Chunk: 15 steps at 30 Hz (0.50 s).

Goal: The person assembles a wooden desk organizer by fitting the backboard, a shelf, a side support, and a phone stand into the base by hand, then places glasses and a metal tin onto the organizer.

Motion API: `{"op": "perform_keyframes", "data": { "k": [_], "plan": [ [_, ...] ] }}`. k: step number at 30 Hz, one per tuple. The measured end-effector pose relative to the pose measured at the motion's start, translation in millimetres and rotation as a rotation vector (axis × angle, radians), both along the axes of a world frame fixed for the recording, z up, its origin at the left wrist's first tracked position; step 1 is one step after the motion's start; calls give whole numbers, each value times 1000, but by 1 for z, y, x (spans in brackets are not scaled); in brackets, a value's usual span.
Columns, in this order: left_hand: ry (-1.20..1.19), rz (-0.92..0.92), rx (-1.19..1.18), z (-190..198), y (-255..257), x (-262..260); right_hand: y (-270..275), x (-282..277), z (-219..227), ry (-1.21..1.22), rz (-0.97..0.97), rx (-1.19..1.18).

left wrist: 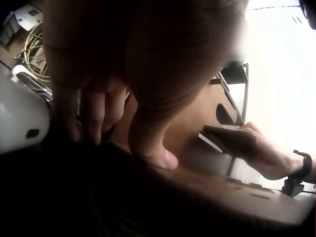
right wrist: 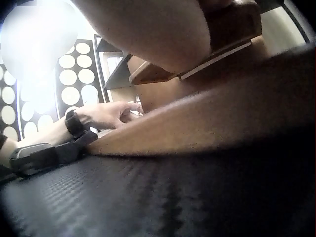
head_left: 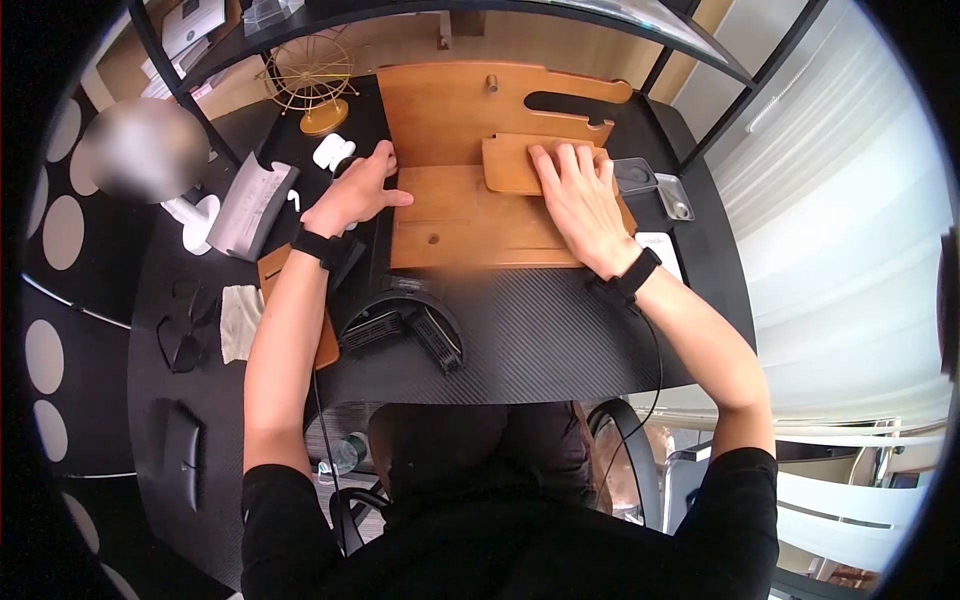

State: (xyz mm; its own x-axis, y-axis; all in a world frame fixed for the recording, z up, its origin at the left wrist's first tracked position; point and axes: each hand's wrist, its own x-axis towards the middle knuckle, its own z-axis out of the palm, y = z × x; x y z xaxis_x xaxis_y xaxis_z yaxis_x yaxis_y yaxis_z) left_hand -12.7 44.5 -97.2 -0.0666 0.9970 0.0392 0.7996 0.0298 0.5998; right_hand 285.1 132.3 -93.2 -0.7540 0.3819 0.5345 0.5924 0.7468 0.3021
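Observation:
A brown wooden stand (head_left: pixel 440 215) lies on the desk, its back panel (head_left: pixel 440 105) upright with a peg and a long slot. The left hand (head_left: pixel 355 190) is at its left edge; in the left wrist view that hand (left wrist: pixel 153 113) has its thumb on the wood and its fingers down the outer side. A small wooden board (head_left: pixel 510 165) is held tilted above the base by the right hand (head_left: pixel 582 210), its fingers on top. The left wrist view shows this board (left wrist: pixel 232 140) raised off the base; the right thumb is hidden in the head view.
Left of the stand are a white earbud case (head_left: pixel 333 152), a grey case (head_left: pixel 252 210), sunglasses (head_left: pixel 185 345) and a gold wheel ornament (head_left: pixel 310 75). A black folding device (head_left: pixel 405 325) lies in front. Metal trays (head_left: pixel 675 198) sit at the right; a black shelf frame (head_left: pixel 600 32) crosses above.

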Motion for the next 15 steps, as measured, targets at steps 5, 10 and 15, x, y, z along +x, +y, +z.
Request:
{"op": "perform_keyframes", "data": {
  "k": [5,10,15],
  "plan": [
    [25,12,-12,-3,1,-4,2,-6,-6,28,22,8],
    [-10,5,-5,-5,2,-4,2,-8,-5,-14,20,1],
    [-3,-5,2,-3,0,-3,2,-8,-7,-14,6,-17]
  ]
}}
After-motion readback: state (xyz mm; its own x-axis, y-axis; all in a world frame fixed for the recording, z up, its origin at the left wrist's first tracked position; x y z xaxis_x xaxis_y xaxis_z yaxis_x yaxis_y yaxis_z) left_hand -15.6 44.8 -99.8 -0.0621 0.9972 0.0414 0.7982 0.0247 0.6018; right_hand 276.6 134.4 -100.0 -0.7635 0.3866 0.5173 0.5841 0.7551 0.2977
